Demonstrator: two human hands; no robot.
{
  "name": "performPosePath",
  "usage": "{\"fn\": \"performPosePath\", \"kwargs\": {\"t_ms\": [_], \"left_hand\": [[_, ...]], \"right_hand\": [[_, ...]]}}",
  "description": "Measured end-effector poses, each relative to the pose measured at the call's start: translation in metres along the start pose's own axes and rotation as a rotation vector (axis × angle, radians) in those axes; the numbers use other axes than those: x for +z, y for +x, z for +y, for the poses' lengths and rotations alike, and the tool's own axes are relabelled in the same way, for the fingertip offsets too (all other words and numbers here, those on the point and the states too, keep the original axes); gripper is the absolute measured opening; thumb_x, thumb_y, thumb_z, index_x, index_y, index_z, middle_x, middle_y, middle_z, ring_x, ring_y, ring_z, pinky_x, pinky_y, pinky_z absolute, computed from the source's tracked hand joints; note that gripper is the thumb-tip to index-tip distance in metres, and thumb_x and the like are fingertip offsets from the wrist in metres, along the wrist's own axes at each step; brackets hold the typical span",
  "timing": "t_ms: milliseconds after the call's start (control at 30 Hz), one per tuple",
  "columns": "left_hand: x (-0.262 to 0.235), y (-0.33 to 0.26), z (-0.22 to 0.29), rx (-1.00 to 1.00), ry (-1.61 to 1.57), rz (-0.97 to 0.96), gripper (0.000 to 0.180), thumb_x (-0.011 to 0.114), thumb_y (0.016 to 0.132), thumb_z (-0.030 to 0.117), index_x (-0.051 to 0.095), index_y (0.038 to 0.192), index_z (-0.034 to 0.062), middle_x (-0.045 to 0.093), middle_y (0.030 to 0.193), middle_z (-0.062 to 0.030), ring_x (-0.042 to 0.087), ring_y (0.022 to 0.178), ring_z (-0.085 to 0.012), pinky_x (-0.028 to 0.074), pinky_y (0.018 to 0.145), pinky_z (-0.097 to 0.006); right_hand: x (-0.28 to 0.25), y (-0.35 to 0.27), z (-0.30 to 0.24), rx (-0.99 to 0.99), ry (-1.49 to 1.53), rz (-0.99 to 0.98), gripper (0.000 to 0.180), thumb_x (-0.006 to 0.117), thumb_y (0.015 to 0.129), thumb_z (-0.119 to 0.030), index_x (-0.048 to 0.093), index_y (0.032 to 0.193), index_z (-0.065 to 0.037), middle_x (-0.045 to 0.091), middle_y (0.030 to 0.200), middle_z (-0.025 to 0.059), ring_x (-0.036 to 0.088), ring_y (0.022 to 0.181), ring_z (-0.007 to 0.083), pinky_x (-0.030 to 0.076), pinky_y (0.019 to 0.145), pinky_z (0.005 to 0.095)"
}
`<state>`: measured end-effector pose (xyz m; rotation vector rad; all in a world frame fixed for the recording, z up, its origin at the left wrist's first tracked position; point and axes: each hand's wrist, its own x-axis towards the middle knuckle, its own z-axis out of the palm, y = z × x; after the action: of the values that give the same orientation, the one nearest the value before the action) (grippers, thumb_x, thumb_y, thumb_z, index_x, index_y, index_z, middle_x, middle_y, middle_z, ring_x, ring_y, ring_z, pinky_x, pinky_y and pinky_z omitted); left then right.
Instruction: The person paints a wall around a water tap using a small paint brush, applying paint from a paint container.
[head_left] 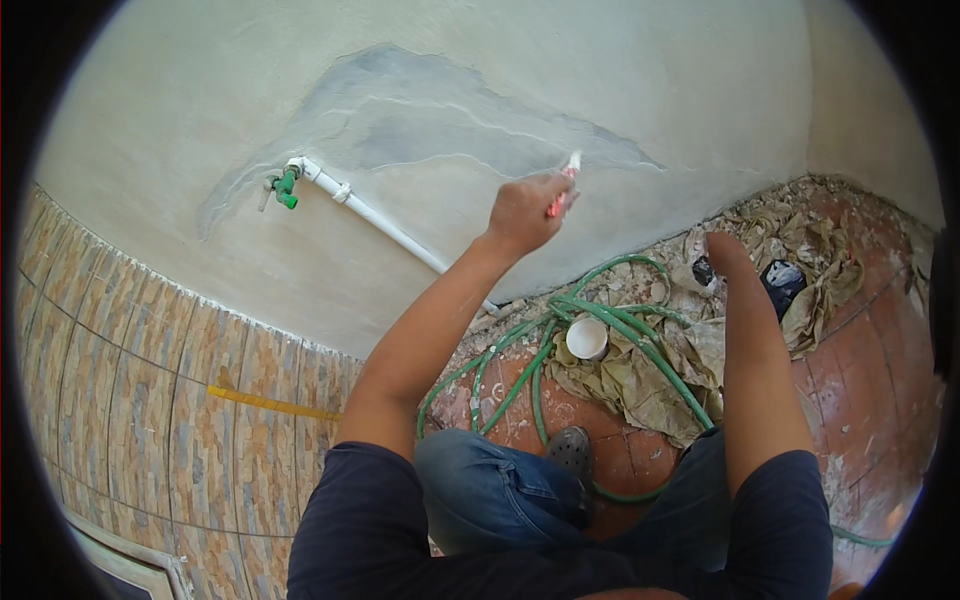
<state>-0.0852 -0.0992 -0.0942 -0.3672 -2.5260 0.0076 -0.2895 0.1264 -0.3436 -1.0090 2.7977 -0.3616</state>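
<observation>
My left hand (527,212) is raised against the pale wall (690,80), closed round a small paintbrush (563,193) with a red-pink handle. The brush's white tip points up and lies at the lower right part of a grey, unevenly edged patch (430,125) on the wall. My right forearm reaches forward over the crumpled cloth on the floor. At its end, the part I see of my right hand (728,252) shows no fingers. I cannot make out anything held there.
A green hose (640,335) coils over debris around a white cup (587,339). Crumpled tan sheeting (640,390) and a black plastic bundle (783,284) lie rightward. A white pipe (390,230) with a green tap (286,187) runs along the wall. Yellow tape (270,402) crosses stone-look tiles.
</observation>
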Motion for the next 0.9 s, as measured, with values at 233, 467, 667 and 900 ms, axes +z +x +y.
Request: {"fn": "performPosePath", "kwargs": {"t_ms": [233, 467, 667, 900], "left_hand": [[-0.089, 0.039, -0.041, -0.177, 0.166, 0.279, 0.012, 0.061, 0.076, 0.013, 0.063, 0.086, 0.0068, 0.058, 0.067, -0.0180, 0.058, 0.061, -0.0353, 0.044, 0.052, -0.038], [-0.192, 0.057, -0.038, 0.018, 0.522, 0.830, 0.007, 0.063, 0.078, 0.008, 0.063, 0.082, 0.0034, 0.064, 0.072, -0.0133, 0.062, 0.061, -0.0283, 0.047, 0.055, -0.033], [-0.106, 0.040, -0.038, 0.035, 0.425, 0.449, 0.010, 0.060, 0.076, 0.010, 0.062, 0.084, 0.0033, 0.061, 0.073, -0.0152, 0.059, 0.063, -0.0325, 0.046, 0.057, -0.037], [0.040, -0.029, 0.039, 0.020, -0.136, -0.272, 0.013, 0.062, 0.078, 0.016, 0.064, 0.087, 0.0063, 0.062, 0.074, -0.0137, 0.059, 0.063, -0.0312, 0.047, 0.057, -0.034]], "right_hand": [[0.020, 0.012, 0.005, -0.013, -0.016, -0.101, 0.020, 0.057, 0.071, -0.002, 0.060, 0.091, -0.002, 0.061, 0.096, 0.0191, 0.059, 0.092, 0.0342, 0.049, 0.077, 0.0414], [0.020, 0.008, 0.000, -0.017, -0.054, -0.179, 0.019, 0.060, 0.071, -0.007, 0.060, 0.090, -0.002, 0.061, 0.096, 0.0175, 0.059, 0.092, 0.0334, 0.049, 0.077, 0.0402], [0.014, 0.008, -0.010, 0.020, -0.014, -0.173, 0.023, 0.063, 0.069, -0.008, 0.060, 0.091, -0.001, 0.062, 0.095, 0.0179, 0.060, 0.091, 0.0333, 0.049, 0.076, 0.0404], [0.010, 0.004, -0.002, -0.036, 0.028, -0.119, 0.020, 0.060, 0.070, -0.005, 0.062, 0.089, 0.000, 0.062, 0.095, 0.0207, 0.060, 0.089, 0.0347, 0.049, 0.075, 0.0402]]}}
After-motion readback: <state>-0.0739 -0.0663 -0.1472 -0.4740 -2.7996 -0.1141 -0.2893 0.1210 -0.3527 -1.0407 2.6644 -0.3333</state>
